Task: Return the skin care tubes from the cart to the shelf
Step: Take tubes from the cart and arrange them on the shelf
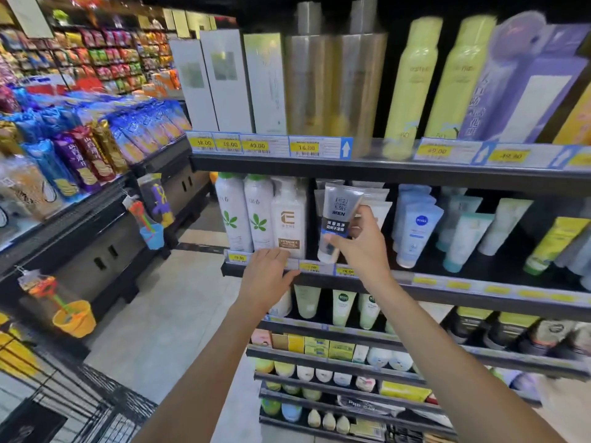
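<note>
Now I'm shelving: right hand [361, 247] fingers pinch the grey MEN tube [335, 219] — seat it upright at twelve o'clock; left hand [268, 276], fingers relaxed, rests on the shelf edge [447, 290].

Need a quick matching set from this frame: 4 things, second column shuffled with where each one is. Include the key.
Things:
1. MEN tube
2. left hand
3. Nivea tube
4. yellow spray bottles

Places:
A. top shelf
B. resting on the shelf edge, holding nothing
C. gripped in the right hand
D. standing on the shelf, right of the right hand

Pairs: 1-C, 2-B, 3-D, 4-A
</note>
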Demonstrator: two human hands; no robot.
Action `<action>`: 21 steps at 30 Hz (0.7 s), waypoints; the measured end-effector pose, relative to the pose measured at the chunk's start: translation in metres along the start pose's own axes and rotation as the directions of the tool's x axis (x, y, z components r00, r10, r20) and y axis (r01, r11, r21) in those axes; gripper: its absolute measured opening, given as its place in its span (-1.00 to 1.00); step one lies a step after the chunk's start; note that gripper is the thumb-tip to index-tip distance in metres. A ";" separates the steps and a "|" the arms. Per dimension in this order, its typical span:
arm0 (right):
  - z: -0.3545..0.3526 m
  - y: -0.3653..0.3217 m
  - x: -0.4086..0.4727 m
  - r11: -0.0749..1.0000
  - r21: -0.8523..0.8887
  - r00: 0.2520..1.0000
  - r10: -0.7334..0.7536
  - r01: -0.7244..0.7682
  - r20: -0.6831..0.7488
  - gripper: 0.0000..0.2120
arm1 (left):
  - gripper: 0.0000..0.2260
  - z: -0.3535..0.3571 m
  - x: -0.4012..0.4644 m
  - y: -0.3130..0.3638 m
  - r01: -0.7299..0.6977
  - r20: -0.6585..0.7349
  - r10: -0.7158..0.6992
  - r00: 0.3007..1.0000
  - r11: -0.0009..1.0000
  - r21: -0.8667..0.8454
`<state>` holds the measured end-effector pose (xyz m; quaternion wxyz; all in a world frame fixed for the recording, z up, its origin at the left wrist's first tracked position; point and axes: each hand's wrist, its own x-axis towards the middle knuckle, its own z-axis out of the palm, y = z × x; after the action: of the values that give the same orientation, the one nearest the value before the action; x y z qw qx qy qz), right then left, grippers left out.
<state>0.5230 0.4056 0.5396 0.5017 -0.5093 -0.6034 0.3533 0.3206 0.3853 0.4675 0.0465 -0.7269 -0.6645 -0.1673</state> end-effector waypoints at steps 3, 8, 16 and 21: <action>0.012 0.009 0.006 0.998 -0.063 1.000 0.005 -0.007 -0.022 -0.48 | -0.57 0.002 0.000 -0.006 -0.028 0.001 0.028 1.000 1.000 0.004; 0.024 0.017 0.012 0.994 -0.105 0.996 -0.002 -0.007 -0.084 -0.49 | -0.57 0.005 -0.002 -0.012 -0.058 -0.001 0.058 0.998 0.998 -0.002; 0.043 0.034 0.013 0.968 -0.248 0.999 0.025 -0.033 -0.037 -0.48 | -0.57 0.010 -0.004 -0.016 -0.068 -0.018 0.068 0.998 0.997 -0.025; 0.040 0.033 0.015 0.953 -0.296 0.998 0.055 -0.060 -0.026 -0.51 | -0.56 0.010 -0.004 -0.017 -0.067 -0.029 0.066 0.997 0.997 -0.045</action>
<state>0.4931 0.4310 0.5026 0.4145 -0.5991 -0.6301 0.2688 0.3051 0.3863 0.4544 0.0443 -0.7472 -0.6351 -0.1908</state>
